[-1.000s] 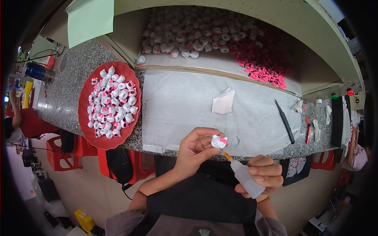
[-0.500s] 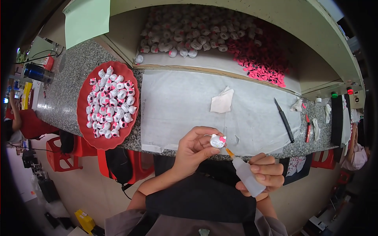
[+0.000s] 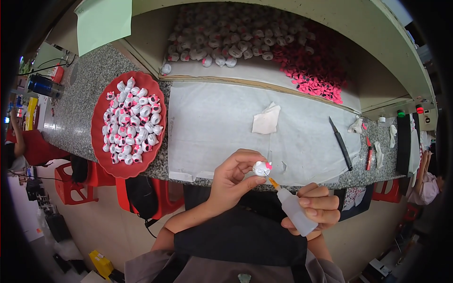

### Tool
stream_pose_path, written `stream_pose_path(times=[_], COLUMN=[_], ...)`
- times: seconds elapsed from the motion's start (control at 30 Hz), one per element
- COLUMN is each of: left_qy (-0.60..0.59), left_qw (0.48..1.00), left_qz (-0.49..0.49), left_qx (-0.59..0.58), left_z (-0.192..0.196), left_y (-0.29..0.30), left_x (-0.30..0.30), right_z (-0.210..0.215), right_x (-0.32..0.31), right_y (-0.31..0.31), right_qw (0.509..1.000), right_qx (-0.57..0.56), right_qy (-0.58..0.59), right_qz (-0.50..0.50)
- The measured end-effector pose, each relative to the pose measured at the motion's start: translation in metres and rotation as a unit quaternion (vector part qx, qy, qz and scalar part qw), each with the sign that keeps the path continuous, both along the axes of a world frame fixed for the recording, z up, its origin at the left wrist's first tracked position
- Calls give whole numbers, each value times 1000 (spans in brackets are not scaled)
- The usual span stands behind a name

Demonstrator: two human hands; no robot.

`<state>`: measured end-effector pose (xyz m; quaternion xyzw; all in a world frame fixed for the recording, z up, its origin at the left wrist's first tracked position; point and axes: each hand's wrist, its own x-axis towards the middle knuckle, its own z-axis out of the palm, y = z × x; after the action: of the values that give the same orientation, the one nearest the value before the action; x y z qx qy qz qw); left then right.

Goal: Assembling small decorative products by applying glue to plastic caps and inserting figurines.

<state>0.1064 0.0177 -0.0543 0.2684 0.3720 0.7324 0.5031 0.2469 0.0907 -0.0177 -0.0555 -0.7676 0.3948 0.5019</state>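
Note:
Between the thumb and fingers of my left hand [image 3: 234, 178] is a small white cat-head figure [image 3: 261, 169] with a pink bow. My right hand [image 3: 317, 206] grips a translucent squeeze bottle [image 3: 295, 211] with an orange needle tip [image 3: 273, 182]. The needle's end reaches the lower right side of the cat head; whether it touches cannot be made out. Both hands are just off the table's front edge. At the left, a red scalloped tray [image 3: 100, 146] holds many similar white and pink pieces [image 3: 133, 120].
White paper [image 3: 212, 122] covers the worktop, with a crumpled tissue [image 3: 266, 119] on it. A black craft knife [image 3: 340, 144] and a red pen-like tool [image 3: 368, 155] lie right. Behind, a shelf holds piled white heads [image 3: 222, 42] and pink bows [image 3: 316, 80]. Red stools [image 3: 163, 200] stand below.
The cat head has turned a little in my left fingers, its bow now higher. The needle tip has shifted slightly left, closer under the head.

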Motion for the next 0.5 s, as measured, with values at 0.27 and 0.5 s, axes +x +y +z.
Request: stream_pose_path(times=[0.27, 0.5], left_qy=[98, 105], left_qw=[995, 994], left_qz=[10, 23], left_qx=[21, 6], left_z=[-4, -5], left_y=[0, 0], left_x=[0, 2], right_z=[-3, -1], right_x=[-3, 4], right_y=[-1, -2], right_qw=[1000, 999], right_qx=[-8, -36], right_qy=[13, 9], right_qz=[20, 28])
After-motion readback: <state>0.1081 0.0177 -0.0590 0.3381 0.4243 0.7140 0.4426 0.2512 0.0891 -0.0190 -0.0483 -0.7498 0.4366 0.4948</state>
